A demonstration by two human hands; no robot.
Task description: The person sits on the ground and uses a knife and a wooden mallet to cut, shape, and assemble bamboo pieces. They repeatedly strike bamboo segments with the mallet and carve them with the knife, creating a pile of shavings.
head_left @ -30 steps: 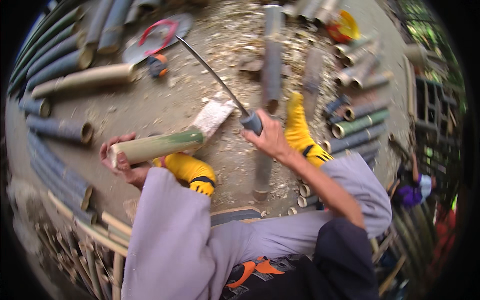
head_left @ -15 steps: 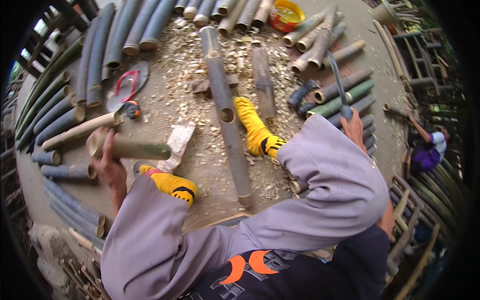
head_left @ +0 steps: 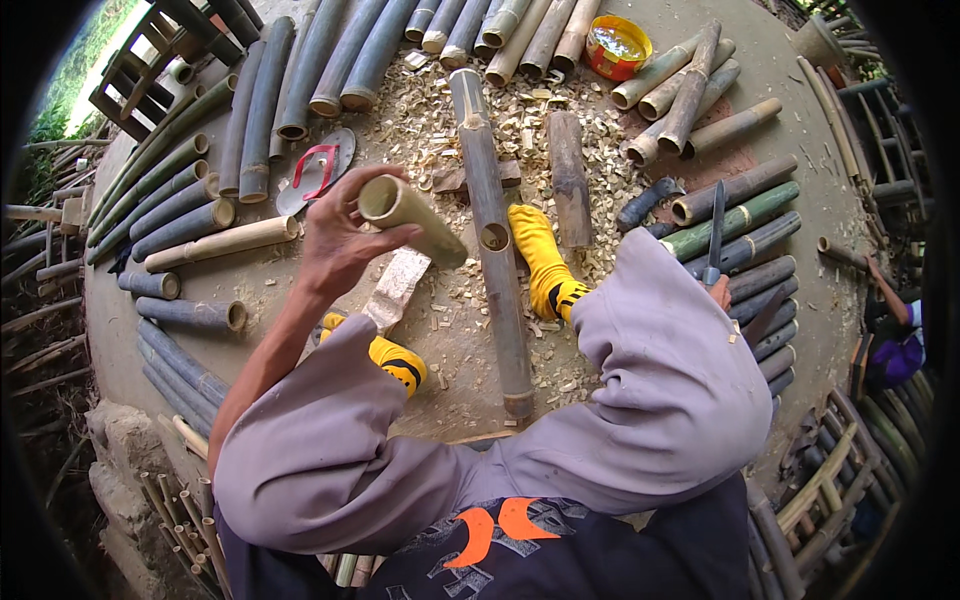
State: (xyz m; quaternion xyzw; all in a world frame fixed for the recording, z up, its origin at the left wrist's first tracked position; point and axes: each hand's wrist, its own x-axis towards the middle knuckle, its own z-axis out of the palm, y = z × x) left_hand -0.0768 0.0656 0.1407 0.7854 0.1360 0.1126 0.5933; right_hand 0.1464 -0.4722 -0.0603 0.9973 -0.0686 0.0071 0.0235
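Note:
My left hand (head_left: 340, 232) is wrapped round a short pale bamboo tube (head_left: 425, 228), raised over the ground left of centre with its open end tilted toward my fingers. Beyond my right knee, my right hand (head_left: 721, 291), mostly hidden by the trouser leg, grips a long-bladed knife (head_left: 717, 225) with its blade pointing up and away. Between my feet lies a long dark bamboo pole (head_left: 492, 270) with a round hole cut in its side. Its far part rests across a wooden block (head_left: 447, 181).
Wood chips (head_left: 530, 95) cover the ground ahead. A short log (head_left: 570, 180) lies right of the pole, and a pale wood block (head_left: 398, 290) near my left foot. Bamboo lengths (head_left: 760, 240) are laid along both sides. A red-and-yellow tub (head_left: 617, 47) and a sandal (head_left: 318, 172) stand farther off. Another person (head_left: 896, 355) is at far right.
My left hand has lifted the bamboo tube and brought it rightward and away from me, turning its open end up. The knife in my right hand now stands more upright, nearer my knee.

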